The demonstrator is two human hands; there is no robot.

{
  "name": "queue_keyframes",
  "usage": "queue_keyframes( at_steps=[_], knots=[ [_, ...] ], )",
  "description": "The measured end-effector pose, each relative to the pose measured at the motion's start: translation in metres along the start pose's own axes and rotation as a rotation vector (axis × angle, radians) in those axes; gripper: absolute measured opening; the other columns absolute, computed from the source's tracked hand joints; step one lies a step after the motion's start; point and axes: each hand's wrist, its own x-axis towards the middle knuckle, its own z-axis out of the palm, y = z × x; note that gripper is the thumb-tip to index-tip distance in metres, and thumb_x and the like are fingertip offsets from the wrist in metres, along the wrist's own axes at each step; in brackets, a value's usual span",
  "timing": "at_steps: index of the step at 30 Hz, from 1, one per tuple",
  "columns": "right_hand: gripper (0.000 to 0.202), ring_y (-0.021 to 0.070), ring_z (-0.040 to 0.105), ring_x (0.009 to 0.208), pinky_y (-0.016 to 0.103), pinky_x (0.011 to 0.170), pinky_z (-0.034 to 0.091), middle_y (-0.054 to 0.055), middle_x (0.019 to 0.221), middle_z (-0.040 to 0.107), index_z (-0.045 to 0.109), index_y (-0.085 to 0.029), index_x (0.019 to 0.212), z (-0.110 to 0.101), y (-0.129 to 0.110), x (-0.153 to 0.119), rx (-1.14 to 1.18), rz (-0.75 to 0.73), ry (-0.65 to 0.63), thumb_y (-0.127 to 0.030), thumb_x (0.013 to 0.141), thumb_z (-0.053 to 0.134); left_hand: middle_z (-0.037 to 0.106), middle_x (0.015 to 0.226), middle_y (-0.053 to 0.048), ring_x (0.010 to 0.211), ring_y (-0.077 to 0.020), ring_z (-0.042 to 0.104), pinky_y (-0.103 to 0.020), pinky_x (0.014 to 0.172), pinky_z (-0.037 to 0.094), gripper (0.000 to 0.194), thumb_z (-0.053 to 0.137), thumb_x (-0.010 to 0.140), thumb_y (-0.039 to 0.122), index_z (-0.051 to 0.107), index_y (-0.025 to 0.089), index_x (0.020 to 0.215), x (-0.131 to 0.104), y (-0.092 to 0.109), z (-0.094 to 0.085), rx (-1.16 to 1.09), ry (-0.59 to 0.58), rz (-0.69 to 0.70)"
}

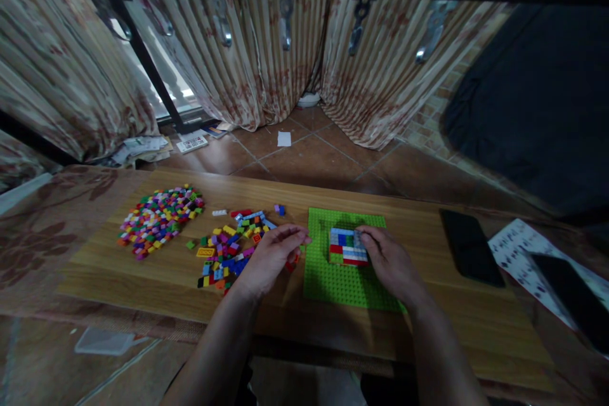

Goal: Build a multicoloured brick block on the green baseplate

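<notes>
Now, all eyes on the brick block [343, 246], over the middle of the green baseplate [328, 288], and our right hand [392, 263] has it by the right edge, thumb and fingers closed on that side. Resting on the studs or just above them? We can't tell. Across to our left hand [273, 257]: fingertips drawn together at the baseplate's left edge, apart from the block, and whether anything sits in that pinch we can't make out. So to the line that matters: the block lies to the right of those left fingertips, a strip of bare green between them, while our right hand is the nearer one, touching it. Nearly square it looks, too, no clear long axis showing, its multicoloured top facing us. Out left, the loose bricks [231, 257] spread just beside our left hand, and the small-brick pile [162, 219] lies farther along the table [423, 228].
</notes>
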Motion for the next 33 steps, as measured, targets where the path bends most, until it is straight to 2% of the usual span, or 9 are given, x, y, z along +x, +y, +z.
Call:
queue_keyframes(
  at_steps=[12,21,33],
  knots=[
    [0.030,0.0215,0.062,0.089,0.038,0.083,0.048,0.006,0.098,0.067,0.067,-0.023,0.098,0.003,-0.001,0.006,0.079,0.088,0.048,-0.043,0.086,0.049,0.070,0.080,-0.005,0.058,-0.0082,0.048,-0.020,0.053,0.033,0.029,0.075,0.066,0.037,0.071,0.014,0.083,0.000,0.001,0.001,-0.001,0.009,-0.003],
    [0.030,0.0210,0.063,0.088,0.038,0.082,0.048,0.004,0.099,0.070,0.070,-0.024,0.099,0.005,0.005,0.012,0.125,0.094,0.013,-0.042,0.084,0.051,0.069,0.078,-0.005,0.055,-0.0077,0.047,-0.020,0.051,0.034,0.030,0.075,0.066,0.037,0.071,0.014,0.084,0.001,-0.001,0.001,0.007,0.011,0.003],
    [0.025,0.0220,0.066,0.079,0.038,0.076,0.050,0.003,0.088,0.074,0.073,-0.025,0.088,0.000,-0.004,0.020,0.079,0.106,-0.022,-0.038,0.080,0.052,0.070,0.079,-0.005,0.056,-0.0078,0.049,-0.020,0.051,0.035,0.029,0.075,0.067,0.037,0.071,0.014,0.083,-0.001,0.001,0.001,0.009,0.030,0.012]
  ],
)
